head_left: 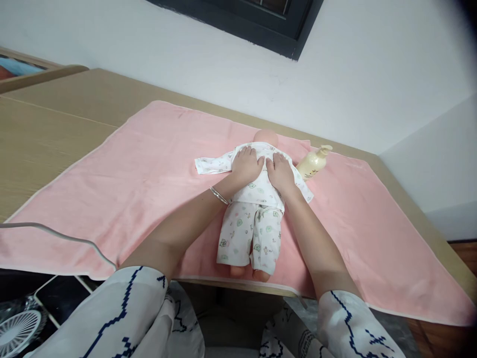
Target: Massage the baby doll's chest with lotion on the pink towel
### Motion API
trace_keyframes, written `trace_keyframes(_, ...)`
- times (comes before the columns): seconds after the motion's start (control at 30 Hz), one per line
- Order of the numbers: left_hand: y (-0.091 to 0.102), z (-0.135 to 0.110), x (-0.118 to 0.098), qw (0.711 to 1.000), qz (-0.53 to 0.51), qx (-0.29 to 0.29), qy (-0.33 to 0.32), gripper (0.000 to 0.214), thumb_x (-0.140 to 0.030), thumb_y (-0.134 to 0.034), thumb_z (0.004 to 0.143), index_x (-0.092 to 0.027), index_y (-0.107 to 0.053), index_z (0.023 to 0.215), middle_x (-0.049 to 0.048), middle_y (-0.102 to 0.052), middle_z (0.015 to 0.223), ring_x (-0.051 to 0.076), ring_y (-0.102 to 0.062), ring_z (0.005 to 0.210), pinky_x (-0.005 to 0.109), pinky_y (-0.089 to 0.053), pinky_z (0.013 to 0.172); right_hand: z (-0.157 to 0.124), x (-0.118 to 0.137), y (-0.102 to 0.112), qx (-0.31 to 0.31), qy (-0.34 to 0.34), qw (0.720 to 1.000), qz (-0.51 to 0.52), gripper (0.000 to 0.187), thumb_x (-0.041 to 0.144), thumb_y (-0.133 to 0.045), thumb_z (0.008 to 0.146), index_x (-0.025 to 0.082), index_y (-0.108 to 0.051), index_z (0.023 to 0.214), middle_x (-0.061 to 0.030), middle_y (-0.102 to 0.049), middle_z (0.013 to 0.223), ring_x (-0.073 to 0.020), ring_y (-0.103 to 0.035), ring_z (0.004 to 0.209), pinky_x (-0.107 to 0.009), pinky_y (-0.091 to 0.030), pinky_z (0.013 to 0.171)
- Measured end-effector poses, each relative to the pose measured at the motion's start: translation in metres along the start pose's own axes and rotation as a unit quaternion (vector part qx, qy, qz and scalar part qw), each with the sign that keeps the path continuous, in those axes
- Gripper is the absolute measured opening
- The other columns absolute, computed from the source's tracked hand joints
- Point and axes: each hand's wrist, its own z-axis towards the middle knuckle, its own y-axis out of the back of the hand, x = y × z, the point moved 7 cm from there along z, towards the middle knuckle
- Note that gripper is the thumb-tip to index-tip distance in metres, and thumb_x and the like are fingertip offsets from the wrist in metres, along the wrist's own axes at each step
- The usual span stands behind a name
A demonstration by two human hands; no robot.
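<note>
A baby doll [265,137] lies on a pink towel [149,169], dressed in a white printed shirt [261,191] and matching trousers [249,237], its feet toward me. My left hand [246,165] rests flat on the left side of the doll's chest, fingers stretched out. Beside it, my right hand [280,172] lies flat on the right side of the chest, fingers also spread. The two hands nearly touch at the shirt's front. A silver bangle [218,195] circles my left wrist.
A cream pump bottle [314,162] lies on the towel just right of the doll. The towel covers a wooden table [55,134] against a white wall. A white cable [55,232] and a small fan [17,325] are at the lower left.
</note>
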Motion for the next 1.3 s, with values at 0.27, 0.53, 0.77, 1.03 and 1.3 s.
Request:
trace_keyframes(0.27,-0.001,0.001,0.000,1.000,-0.011,-0.001,-0.002,0.052,-0.038,-0.037,0.101,0.000,-0.055,0.132,0.0220,-0.055,0.143,0.033,-0.048,0.137,0.045,-0.035,0.118,-0.001,0.002,0.002,0.000,-0.001,1.000,0.002,0.049,0.039,-0.028,0.101,0.007,-0.060,0.121,-0.0220,-0.062,0.131,-0.0347,-0.051,0.131,-0.053,-0.035,0.114)
trace_keyframes(0.53,-0.002,0.002,0.001,1.000,-0.011,-0.001,-0.001,0.052,-0.038,-0.037,0.102,-0.001,-0.055,0.132,0.0223,-0.054,0.144,0.033,-0.047,0.137,0.045,-0.035,0.118,-0.001,0.000,-0.001,0.005,-0.004,1.000,0.014,0.056,0.044,-0.025,0.101,0.008,-0.058,0.127,-0.0219,-0.059,0.137,-0.0350,-0.047,0.136,-0.056,-0.033,0.115)
trace_keyframes(0.77,-0.001,-0.009,-0.019,0.998,0.050,0.018,-0.020,0.047,-0.024,-0.035,0.100,0.004,-0.054,0.132,0.0242,-0.057,0.139,0.034,-0.049,0.135,0.047,-0.032,0.118,0.006,-0.020,-0.011,0.093,-0.025,0.993,0.065,0.066,0.049,-0.029,0.099,0.008,-0.039,0.150,-0.0176,-0.034,0.160,-0.0329,-0.025,0.152,-0.055,-0.020,0.124)
trace_keyframes(1.03,-0.003,-0.002,-0.017,0.998,0.013,0.028,-0.060,0.041,-0.020,-0.035,0.098,0.000,-0.059,0.124,0.0221,-0.063,0.131,0.030,-0.055,0.129,0.042,-0.038,0.113,-0.005,0.014,0.009,0.076,-0.040,0.996,-0.025,0.049,0.033,-0.027,0.101,0.006,-0.057,0.126,-0.0233,-0.059,0.136,-0.0347,-0.049,0.135,-0.051,-0.037,0.113)
trace_keyframes(1.3,-0.008,0.009,0.005,0.999,-0.037,0.017,-0.009,0.044,-0.028,-0.037,0.099,-0.006,-0.053,0.134,0.0183,-0.055,0.144,0.029,-0.047,0.137,0.042,-0.034,0.118,-0.017,0.042,0.019,0.092,-0.031,0.995,-0.039,0.037,0.027,-0.030,0.097,0.014,-0.063,0.109,-0.0198,-0.069,0.118,-0.0341,-0.060,0.119,-0.049,-0.047,0.101)
